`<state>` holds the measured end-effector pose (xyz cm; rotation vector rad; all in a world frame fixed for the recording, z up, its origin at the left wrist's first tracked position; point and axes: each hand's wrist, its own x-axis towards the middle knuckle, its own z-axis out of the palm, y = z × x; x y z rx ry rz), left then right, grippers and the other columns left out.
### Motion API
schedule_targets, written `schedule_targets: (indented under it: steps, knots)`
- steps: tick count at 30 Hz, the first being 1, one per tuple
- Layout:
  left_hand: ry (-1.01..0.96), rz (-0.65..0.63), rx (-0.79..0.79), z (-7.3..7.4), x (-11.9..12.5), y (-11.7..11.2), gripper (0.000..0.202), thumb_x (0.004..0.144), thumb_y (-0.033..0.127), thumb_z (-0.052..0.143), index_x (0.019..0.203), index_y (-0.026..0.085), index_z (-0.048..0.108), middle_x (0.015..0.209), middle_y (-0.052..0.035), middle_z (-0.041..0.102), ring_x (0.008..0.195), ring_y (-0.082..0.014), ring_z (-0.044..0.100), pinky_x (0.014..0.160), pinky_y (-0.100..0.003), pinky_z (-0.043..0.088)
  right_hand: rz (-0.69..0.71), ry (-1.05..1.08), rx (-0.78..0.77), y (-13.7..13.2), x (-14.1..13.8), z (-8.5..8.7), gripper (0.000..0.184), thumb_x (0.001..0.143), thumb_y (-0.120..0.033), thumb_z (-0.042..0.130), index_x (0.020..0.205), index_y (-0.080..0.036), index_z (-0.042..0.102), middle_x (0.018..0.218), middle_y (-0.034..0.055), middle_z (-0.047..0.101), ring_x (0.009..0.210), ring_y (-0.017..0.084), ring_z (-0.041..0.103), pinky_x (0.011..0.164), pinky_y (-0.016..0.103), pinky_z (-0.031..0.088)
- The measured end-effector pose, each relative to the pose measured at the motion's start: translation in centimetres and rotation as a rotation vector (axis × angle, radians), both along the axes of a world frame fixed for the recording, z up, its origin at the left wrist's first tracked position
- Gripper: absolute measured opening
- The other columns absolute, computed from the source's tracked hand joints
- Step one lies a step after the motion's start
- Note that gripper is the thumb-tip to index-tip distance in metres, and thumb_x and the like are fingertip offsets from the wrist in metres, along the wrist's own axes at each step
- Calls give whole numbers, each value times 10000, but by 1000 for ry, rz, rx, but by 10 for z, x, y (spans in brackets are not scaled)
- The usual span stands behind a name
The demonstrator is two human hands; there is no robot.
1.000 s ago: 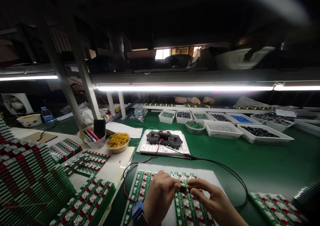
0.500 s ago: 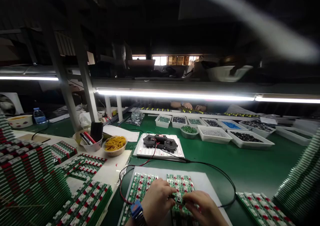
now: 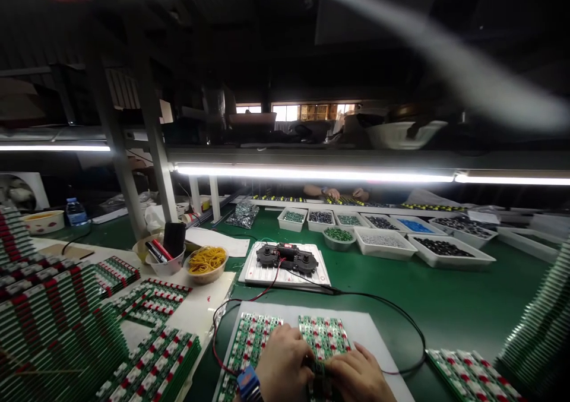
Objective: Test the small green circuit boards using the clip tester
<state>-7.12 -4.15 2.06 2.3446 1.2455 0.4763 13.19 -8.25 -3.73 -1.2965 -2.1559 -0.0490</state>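
Note:
Two green circuit board panels with white and red parts lie side by side on a white sheet point(image 3: 363, 328): the left panel point(image 3: 256, 331) and the right panel point(image 3: 324, 334). Over the lower part of the right panel, my left hand point(image 3: 285, 360) and my right hand point(image 3: 358, 372) face each other with fingers closed. Their fingertips almost meet over a small green and dark spot; what they pinch is too small and too covered to make out. A blue-topped band point(image 3: 248, 381) circles my left wrist. My hands hide the right panel's lower rows.
Tall board stacks stand at left point(image 3: 57, 319) and right point(image 3: 538, 325). Ahead, a black device point(image 3: 287, 258) with wires sits on a white tray. Parts bins point(image 3: 385, 244), a rubber band bowl point(image 3: 207, 262) and a marker tub point(image 3: 164, 259) surround it. A co-worker's hands point(image 3: 332, 193) are beyond.
My right hand has shifted slightly left and turned, and my fingertips sit lower on the right panel, closer together. The whole view has moved slightly.

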Motion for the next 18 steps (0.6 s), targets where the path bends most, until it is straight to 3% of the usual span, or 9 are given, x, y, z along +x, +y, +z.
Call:
schedule_targets:
  steps: [9, 14, 18]
  knots:
    - [-16, 9, -35, -8, 2, 4, 196, 705, 210, 756, 894, 259, 740, 923, -21, 649, 952, -216, 543, 893, -347, 387, 41, -103, -22, 3, 8, -1, 249, 856, -97, 494, 983, -306, 543, 929, -70, 687, 831, 174, 628, 964, 403, 260]
    - [6, 19, -38, -11, 1, 5, 196, 707, 213, 756, 898, 250, 730, 937, -17, 644, 966, -208, 536, 897, -330, 383, 17, -111, 43, 3, 5, -7, 245, 881, -92, 443, 986, -290, 541, 897, -59, 670, 817, 181, 608, 972, 421, 248]
    - [18, 3, -42, -15, 1, 6, 211, 682, 220, 780, 884, 241, 726, 945, -13, 648, 969, -212, 535, 905, -340, 385, 3, -173, 7, 5, 6, -9, 212, 868, -93, 481, 929, -284, 546, 838, -61, 646, 806, 188, 604, 967, 423, 245]
